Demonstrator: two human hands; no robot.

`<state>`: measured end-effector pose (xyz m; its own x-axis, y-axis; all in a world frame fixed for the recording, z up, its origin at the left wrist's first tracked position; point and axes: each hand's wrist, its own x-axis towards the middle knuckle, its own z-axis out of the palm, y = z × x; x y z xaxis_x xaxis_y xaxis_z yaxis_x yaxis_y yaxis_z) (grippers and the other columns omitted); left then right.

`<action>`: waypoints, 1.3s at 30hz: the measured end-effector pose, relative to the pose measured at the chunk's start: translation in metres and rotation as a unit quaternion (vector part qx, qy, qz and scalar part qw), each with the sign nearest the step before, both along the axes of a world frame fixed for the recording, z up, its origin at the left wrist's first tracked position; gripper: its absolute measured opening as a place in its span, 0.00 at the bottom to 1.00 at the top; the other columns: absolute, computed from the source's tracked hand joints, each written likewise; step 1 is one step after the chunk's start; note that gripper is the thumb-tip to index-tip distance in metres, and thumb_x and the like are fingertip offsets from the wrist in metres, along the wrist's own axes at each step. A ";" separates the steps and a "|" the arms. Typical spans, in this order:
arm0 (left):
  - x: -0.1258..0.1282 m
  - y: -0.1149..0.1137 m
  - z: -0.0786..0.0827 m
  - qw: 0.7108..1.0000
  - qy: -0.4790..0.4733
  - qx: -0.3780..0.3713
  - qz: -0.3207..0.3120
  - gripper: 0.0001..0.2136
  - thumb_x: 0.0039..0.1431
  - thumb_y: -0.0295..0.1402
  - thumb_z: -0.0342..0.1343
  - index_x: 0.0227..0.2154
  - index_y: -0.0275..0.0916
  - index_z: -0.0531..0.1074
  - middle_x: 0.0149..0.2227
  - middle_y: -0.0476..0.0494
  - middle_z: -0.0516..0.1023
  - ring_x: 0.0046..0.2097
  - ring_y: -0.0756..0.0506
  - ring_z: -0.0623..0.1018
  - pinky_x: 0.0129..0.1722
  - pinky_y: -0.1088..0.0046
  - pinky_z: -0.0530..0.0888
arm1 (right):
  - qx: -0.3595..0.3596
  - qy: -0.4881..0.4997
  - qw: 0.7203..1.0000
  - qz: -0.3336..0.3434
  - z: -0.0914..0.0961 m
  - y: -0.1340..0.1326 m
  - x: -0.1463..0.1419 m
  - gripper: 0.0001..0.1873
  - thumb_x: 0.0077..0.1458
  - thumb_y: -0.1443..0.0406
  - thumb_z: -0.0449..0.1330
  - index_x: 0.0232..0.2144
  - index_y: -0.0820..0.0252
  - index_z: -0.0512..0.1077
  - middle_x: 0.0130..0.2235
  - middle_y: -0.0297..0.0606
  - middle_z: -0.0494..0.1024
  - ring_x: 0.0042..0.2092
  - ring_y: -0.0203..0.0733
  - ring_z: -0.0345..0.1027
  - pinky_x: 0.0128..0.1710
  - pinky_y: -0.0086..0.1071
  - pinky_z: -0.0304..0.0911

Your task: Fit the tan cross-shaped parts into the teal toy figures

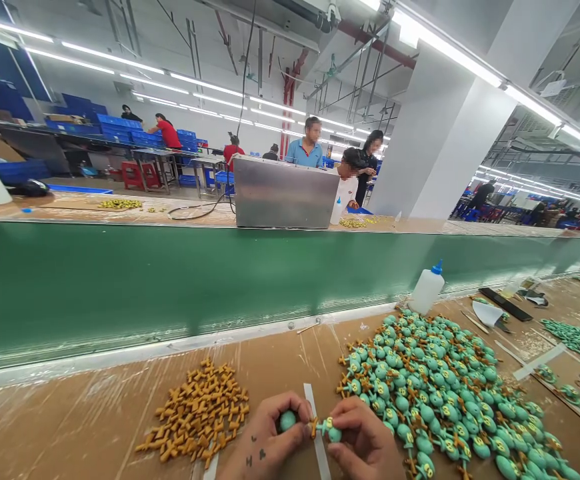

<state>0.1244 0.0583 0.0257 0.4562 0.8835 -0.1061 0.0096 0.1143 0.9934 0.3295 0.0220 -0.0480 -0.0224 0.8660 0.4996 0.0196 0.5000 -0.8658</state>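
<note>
left hand (269,440) pinches a green ball (287,420), right hand (366,441) a small toy (330,430); orange pieces (196,413) lie left, toy heap (437,387) right.

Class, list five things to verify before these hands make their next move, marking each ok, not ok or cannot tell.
1. Left hand grips teal ball: ok.
2. Right hand grips teal figure: ok.
3. Ball and figure lined up with each other: cannot tell, partly hidden.
4. Orange pieces heaped beside the left hand: ok.
5. Bottle upright, cap on, behind the figure pile: ok.
</note>
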 end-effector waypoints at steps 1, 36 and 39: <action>0.001 -0.001 0.000 1.000 -0.015 -0.018 0.007 0.11 0.47 0.39 0.64 0.25 0.38 0.71 0.28 0.51 0.71 0.29 0.49 0.64 0.29 0.73 0.61 | -0.005 -0.005 1.000 0.003 0.001 -0.001 0.000 0.14 0.57 0.52 0.67 0.39 0.52 0.80 0.38 0.43 0.78 0.37 0.45 0.75 0.33 0.34 0.73; 0.008 0.001 -0.023 0.996 -0.048 -0.022 0.074 0.18 0.44 0.43 0.67 0.37 0.41 0.78 0.37 0.47 0.78 0.33 0.46 0.72 0.28 0.74 0.67 | -0.032 -0.167 0.978 -0.120 0.019 -0.008 0.024 0.08 0.57 0.56 0.66 0.40 0.37 0.78 0.41 0.41 0.80 0.43 0.59 0.79 0.38 0.46 0.77; 0.009 0.001 -0.022 0.983 -0.121 -0.076 0.115 0.12 0.42 0.33 0.63 0.34 0.40 0.79 0.36 0.46 0.80 0.41 0.43 0.77 0.37 0.72 0.73 | -0.010 -0.205 0.966 -0.157 0.021 -0.011 0.032 0.06 0.59 0.57 0.63 0.39 0.44 0.77 0.41 0.41 0.80 0.39 0.53 0.79 0.33 0.38 0.77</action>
<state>0.1337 0.0590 0.0036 0.2741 0.9487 -0.1573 -0.2685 0.2326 0.9348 0.3614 0.0114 -0.0265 0.0497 0.8714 0.4880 0.5105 0.3978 -0.7624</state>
